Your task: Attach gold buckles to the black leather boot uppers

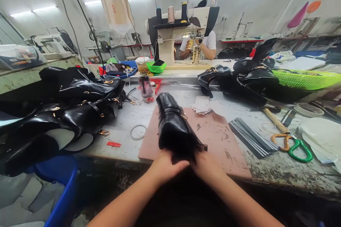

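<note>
Above the pinkish board at the bench's near edge, a black leather boot upper slants away from the person, its near end drawn between both hands. The left hand supports the left edge, thumb stretched toward the other hand; its fingertips are hidden behind the leather, so I cannot tell whether they pinch. The right hand is curled around the opposite edge. Holding both sides probably keeps the piece steady and its opening facing the person. The green-handled scissors, wooden-handled hammer and gray strips lie to the right, apparently within easy reach, while more boot uppers are heaped on the left, presumably to stay off the board.

The held piece looks glossy and smooth, crossed by narrow straps, with a small gold-colored fitting along its right side. Its near opening is too dark to read.
</note>
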The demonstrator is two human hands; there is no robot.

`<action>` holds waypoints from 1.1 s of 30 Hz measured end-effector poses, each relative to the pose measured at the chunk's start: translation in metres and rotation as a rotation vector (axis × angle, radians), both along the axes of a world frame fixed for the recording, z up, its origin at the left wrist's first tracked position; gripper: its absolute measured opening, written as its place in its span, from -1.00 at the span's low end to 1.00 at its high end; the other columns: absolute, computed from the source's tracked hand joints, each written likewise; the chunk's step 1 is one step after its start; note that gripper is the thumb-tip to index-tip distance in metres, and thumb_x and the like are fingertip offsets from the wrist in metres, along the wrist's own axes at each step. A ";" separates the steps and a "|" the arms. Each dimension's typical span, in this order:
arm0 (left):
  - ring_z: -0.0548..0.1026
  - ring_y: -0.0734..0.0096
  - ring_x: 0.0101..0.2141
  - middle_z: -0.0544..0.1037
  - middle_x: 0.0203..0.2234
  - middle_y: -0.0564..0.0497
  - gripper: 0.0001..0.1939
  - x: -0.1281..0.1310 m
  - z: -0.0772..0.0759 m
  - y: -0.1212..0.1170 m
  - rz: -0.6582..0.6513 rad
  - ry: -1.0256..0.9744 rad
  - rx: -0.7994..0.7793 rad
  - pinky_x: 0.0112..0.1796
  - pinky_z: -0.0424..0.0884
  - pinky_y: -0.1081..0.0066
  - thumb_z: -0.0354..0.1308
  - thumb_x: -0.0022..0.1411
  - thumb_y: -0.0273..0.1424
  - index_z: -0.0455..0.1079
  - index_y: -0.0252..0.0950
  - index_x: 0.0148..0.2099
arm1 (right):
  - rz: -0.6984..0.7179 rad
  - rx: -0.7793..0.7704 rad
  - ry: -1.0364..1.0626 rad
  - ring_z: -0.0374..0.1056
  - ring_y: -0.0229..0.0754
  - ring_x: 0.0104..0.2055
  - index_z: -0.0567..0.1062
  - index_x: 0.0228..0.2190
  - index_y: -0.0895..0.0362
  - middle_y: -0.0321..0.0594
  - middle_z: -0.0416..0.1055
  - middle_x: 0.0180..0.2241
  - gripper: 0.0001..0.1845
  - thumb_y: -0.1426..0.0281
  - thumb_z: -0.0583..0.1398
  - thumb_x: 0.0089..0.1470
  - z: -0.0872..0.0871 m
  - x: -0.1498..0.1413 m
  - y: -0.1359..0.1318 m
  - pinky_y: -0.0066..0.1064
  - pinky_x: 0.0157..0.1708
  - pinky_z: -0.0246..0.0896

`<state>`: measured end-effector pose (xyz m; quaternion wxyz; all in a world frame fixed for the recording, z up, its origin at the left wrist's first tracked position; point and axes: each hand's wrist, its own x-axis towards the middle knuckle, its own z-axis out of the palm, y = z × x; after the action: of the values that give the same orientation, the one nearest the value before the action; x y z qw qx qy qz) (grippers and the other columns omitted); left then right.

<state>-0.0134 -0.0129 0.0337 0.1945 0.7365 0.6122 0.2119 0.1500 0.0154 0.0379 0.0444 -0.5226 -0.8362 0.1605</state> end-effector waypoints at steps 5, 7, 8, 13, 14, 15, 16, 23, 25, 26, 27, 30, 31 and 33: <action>0.53 0.24 -0.28 0.57 -0.28 -0.10 -0.75 0.017 -0.007 0.007 0.196 -0.085 -0.094 -0.27 0.47 0.35 0.12 0.08 -0.51 0.41 -0.35 -0.14 | -0.055 -0.022 0.008 0.43 0.01 -0.30 0.52 -0.38 0.21 0.01 0.50 -0.38 -0.78 0.38 0.09 0.09 0.013 0.015 0.005 -0.32 -0.34 0.20; 0.52 0.20 -0.23 0.55 -0.25 -0.14 -0.75 0.018 -0.009 0.009 0.202 -0.061 -0.093 -0.21 0.45 0.32 0.14 0.09 -0.47 0.41 -0.37 -0.14 | -0.076 -0.050 0.030 0.43 -0.03 -0.35 0.52 -0.43 0.18 -0.05 0.51 -0.41 -0.79 0.35 0.13 0.07 0.017 0.023 0.009 -0.36 -0.38 0.20; 0.51 0.18 -0.22 0.55 -0.26 -0.15 -0.77 0.018 -0.010 0.010 0.203 -0.043 -0.093 -0.19 0.44 0.30 0.15 0.09 -0.45 0.42 -0.37 -0.15 | -0.080 -0.071 0.048 0.43 -0.07 -0.39 0.52 -0.45 0.17 -0.10 0.51 -0.44 -0.80 0.33 0.14 0.06 0.017 0.026 0.012 -0.39 -0.42 0.20; 0.51 0.17 -0.25 0.56 -0.29 -0.12 -0.81 0.020 -0.009 0.013 0.207 0.043 -0.081 -0.20 0.43 0.28 0.13 0.15 -0.38 0.44 -0.34 -0.20 | -0.112 -0.134 0.150 0.42 -0.18 -0.49 0.52 -0.45 0.12 -0.25 0.51 -0.52 -0.85 0.36 0.16 0.05 0.011 0.035 0.023 -0.48 -0.51 0.18; 0.51 0.18 -0.24 0.55 -0.28 -0.12 -0.79 0.022 -0.009 0.014 0.211 0.056 -0.076 -0.20 0.43 0.29 0.12 0.15 -0.36 0.44 -0.34 -0.18 | -0.129 -0.126 0.164 0.43 -0.16 -0.46 0.53 -0.43 0.13 -0.23 0.51 -0.49 -0.85 0.37 0.15 0.05 0.009 0.035 0.025 -0.47 -0.49 0.19; 0.51 0.18 -0.24 0.55 -0.28 -0.12 -0.78 0.023 -0.009 0.014 0.214 0.069 -0.072 -0.21 0.43 0.30 0.12 0.15 -0.35 0.43 -0.34 -0.16 | -0.144 -0.116 0.176 0.43 -0.14 -0.42 0.53 -0.40 0.14 -0.20 0.52 -0.46 -0.85 0.38 0.15 0.05 0.008 0.036 0.026 -0.46 -0.46 0.20; 0.51 0.18 -0.25 0.55 -0.28 -0.12 -0.76 0.024 -0.009 0.014 0.216 0.083 -0.068 -0.22 0.43 0.30 0.13 0.15 -0.34 0.43 -0.34 -0.15 | -0.157 -0.107 0.188 0.44 -0.12 -0.39 0.53 -0.38 0.14 -0.18 0.53 -0.42 -0.85 0.39 0.15 0.05 0.008 0.036 0.026 -0.45 -0.43 0.21; 0.51 0.18 -0.32 0.54 -0.34 -0.10 -0.79 0.029 -0.011 0.013 0.217 0.172 -0.060 -0.31 0.43 0.32 0.15 0.13 -0.29 0.46 -0.31 -0.23 | -0.212 -0.074 0.217 0.44 -0.10 -0.36 0.52 -0.41 0.17 -0.15 0.53 -0.41 -0.86 0.39 0.16 0.04 0.003 0.036 0.024 -0.44 -0.39 0.21; 0.51 0.18 -0.32 0.54 -0.35 -0.10 -0.78 0.029 -0.011 0.013 0.218 0.189 -0.055 -0.32 0.42 0.32 0.15 0.13 -0.29 0.46 -0.32 -0.23 | -0.223 -0.059 0.210 0.43 -0.11 -0.39 0.51 -0.42 0.16 -0.16 0.52 -0.44 -0.85 0.37 0.16 0.04 0.000 0.037 0.022 -0.44 -0.43 0.20; 0.51 0.18 -0.32 0.54 -0.35 -0.10 -0.77 0.030 -0.011 0.013 0.215 0.196 -0.050 -0.32 0.42 0.33 0.15 0.13 -0.29 0.46 -0.33 -0.22 | -0.227 -0.053 0.207 0.43 -0.12 -0.41 0.51 -0.42 0.16 -0.18 0.51 -0.46 -0.85 0.37 0.16 0.05 -0.002 0.037 0.022 -0.44 -0.44 0.19; 0.51 0.19 -0.32 0.54 -0.34 -0.10 -0.76 0.030 -0.011 0.013 0.210 0.201 -0.044 -0.32 0.42 0.34 0.16 0.13 -0.28 0.45 -0.33 -0.21 | -0.228 -0.047 0.203 0.42 -0.12 -0.41 0.50 -0.42 0.15 -0.19 0.50 -0.47 -0.86 0.37 0.16 0.05 -0.003 0.038 0.022 -0.45 -0.45 0.18; 0.51 0.20 -0.32 0.53 -0.31 -0.10 -0.75 0.030 -0.012 0.012 0.184 0.218 -0.018 -0.32 0.42 0.34 0.16 0.12 -0.29 0.44 -0.33 -0.18 | -0.229 -0.027 0.187 0.41 -0.12 -0.42 0.49 -0.43 0.15 -0.19 0.48 -0.48 -0.86 0.36 0.16 0.05 -0.006 0.038 0.021 -0.44 -0.46 0.17; 0.50 0.20 -0.31 0.52 -0.29 -0.10 -0.74 0.029 -0.013 0.011 0.174 0.225 -0.007 -0.31 0.42 0.34 0.17 0.12 -0.29 0.43 -0.32 -0.16 | -0.230 -0.020 0.179 0.41 -0.11 -0.42 0.49 -0.43 0.16 -0.18 0.48 -0.48 -0.86 0.35 0.16 0.05 -0.006 0.038 0.022 -0.43 -0.46 0.17; 0.49 0.19 -0.30 0.50 -0.25 -0.12 -0.69 0.025 -0.016 0.009 0.162 0.240 0.015 -0.31 0.42 0.32 0.18 0.12 -0.28 0.41 -0.33 -0.11 | -0.236 -0.003 0.162 0.40 -0.09 -0.41 0.48 -0.43 0.18 -0.14 0.47 -0.46 -0.84 0.35 0.17 0.05 -0.008 0.037 0.022 -0.41 -0.45 0.16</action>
<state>0.0113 -0.0038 0.0175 0.0963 0.7063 0.6868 0.1419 0.1874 0.0375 0.0298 0.1293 -0.6025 -0.7625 0.1969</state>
